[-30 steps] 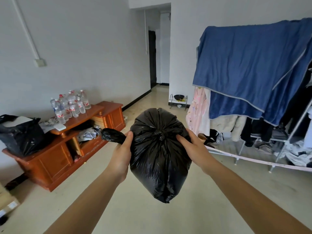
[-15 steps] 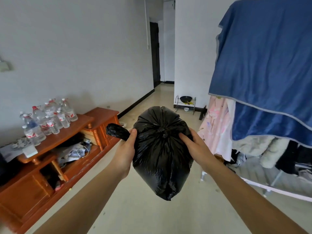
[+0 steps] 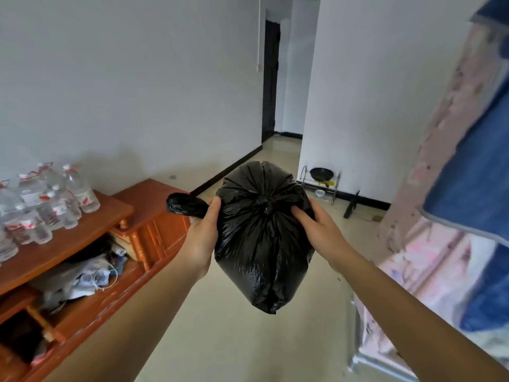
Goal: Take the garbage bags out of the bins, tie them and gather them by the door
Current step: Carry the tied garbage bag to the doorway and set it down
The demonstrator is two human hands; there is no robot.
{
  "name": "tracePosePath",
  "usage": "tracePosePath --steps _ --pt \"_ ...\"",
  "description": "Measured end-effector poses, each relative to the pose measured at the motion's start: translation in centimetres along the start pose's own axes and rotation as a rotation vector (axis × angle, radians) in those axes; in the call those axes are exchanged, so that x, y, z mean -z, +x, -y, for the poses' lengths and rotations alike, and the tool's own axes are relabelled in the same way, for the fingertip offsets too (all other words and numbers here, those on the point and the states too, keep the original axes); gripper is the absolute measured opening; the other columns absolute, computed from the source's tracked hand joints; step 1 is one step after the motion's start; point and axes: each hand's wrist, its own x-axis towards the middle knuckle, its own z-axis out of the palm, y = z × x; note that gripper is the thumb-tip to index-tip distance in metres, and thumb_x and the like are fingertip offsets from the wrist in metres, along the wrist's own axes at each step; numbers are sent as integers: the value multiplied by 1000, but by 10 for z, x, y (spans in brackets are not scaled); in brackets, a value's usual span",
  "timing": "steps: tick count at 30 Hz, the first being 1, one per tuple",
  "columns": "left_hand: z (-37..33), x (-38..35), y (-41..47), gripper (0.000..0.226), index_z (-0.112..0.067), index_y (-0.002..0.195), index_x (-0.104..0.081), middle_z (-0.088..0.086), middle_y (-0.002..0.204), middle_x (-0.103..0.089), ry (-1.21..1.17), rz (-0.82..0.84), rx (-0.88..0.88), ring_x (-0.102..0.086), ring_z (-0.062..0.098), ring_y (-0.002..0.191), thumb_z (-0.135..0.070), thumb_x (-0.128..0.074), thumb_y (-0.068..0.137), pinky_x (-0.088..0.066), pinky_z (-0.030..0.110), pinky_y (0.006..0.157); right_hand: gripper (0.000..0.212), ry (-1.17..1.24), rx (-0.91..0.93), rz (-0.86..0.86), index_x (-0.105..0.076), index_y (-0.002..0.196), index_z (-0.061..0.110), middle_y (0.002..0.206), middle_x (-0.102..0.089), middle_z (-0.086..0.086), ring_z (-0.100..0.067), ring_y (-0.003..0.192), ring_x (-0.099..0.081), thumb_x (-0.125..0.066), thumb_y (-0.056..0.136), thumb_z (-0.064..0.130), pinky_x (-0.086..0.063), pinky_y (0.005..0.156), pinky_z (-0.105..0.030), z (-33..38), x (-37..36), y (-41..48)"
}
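Note:
A full black garbage bag (image 3: 261, 244) hangs in front of me at chest height, its mouth gathered into a knot at the top. My left hand (image 3: 202, 235) grips the bag's left side, with a twisted tail of black plastic sticking out past the thumb. My right hand (image 3: 316, 230) holds the bag's right side, fingers pressed in close to the knot. Ahead, down a short hallway, stands a dark door (image 3: 271, 78).
A low orange wooden cabinet (image 3: 148, 216) runs along the left wall, with several water bottles (image 3: 46, 199) on top and clutter on its shelf. A clothes rack with a blue blanket (image 3: 473, 172) and pink cloth crowds the right. A small wire rack (image 3: 321, 183) with a pan stands by the far wall.
I have moved forward toward the hallway; the cabinet and clothes rack slid closer and outward. Both hands keep the same hold on the bag.

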Motion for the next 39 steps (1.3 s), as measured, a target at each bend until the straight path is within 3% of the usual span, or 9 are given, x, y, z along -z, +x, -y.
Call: tracePosePath --steps 3,8,13,20,23,29,32,35,39 --pt "-20 -9 102 74 -16 138 -56 3 129 -68 -7 40 37 -64 23 119 -68 -60 85 -44 47 110 43 -19 2 -7 -51 133 50 121 -61 31 7 111 -56 -56 90 59 -44 88 -21 5 -3 97" --pt "-51 -48 250 68 -20 131 -63 -1 123 -72 -26 135 33 -66 20 116 -68 -62 83 -42 46 111 36 -8 -2 -67 -53 125 57 104 -60 45 26 92 -54 -57 90 60 -40 78 -13 5 11 239" --pt "-43 -94 392 61 -32 121 -70 -9 118 -74 37 220 38 -67 12 114 -73 -62 76 -41 43 112 35 8 -36 -98 -54 126 55 114 -64 32 9 105 -59 -57 91 58 -45 87 -22 -36 30 375" --pt "-46 -180 628 55 -29 123 -70 -7 120 -74 22 293 30 -67 10 114 -67 -59 84 -41 38 110 37 44 -30 -139 -54 130 50 111 -61 35 19 96 -56 -57 93 56 -41 76 -13 -86 67 608" --pt "-66 -205 716 59 -30 122 -70 -8 118 -74 37 285 -6 -68 9 111 -69 -62 78 -44 35 104 39 27 -22 -126 -53 130 49 115 -59 34 15 102 -53 -56 92 58 -40 77 -13 -82 79 710" --pt "-94 -208 884 47 -39 122 -68 -10 124 -71 3 254 -93 -66 7 115 -65 -63 83 -44 32 97 39 -10 -6 -34 -50 129 52 118 -58 33 10 109 -53 -53 91 60 -43 91 -25 -81 60 897" --pt "-87 -202 977 45 -38 122 -69 -8 124 -71 -13 223 -118 -66 9 116 -63 -63 85 -44 35 99 37 -15 20 -7 -52 128 50 113 -61 35 13 104 -57 -54 93 58 -43 84 -17 -98 40 992" --pt "-79 -197 1075 40 -38 118 -71 -7 122 -72 -31 215 -120 -67 10 114 -60 -64 85 -45 36 99 40 -44 38 -24 -52 134 44 117 -61 29 9 106 -57 -53 95 54 -43 85 -19 -119 14 1090" --pt "-88 -196 1202 38 -38 116 -71 -7 120 -73 -40 223 -94 -69 11 111 -59 -65 85 -48 35 97 34 -29 8 -13 -52 129 49 108 -62 37 15 103 -56 -54 96 51 -41 79 -12 -132 -9 1210"
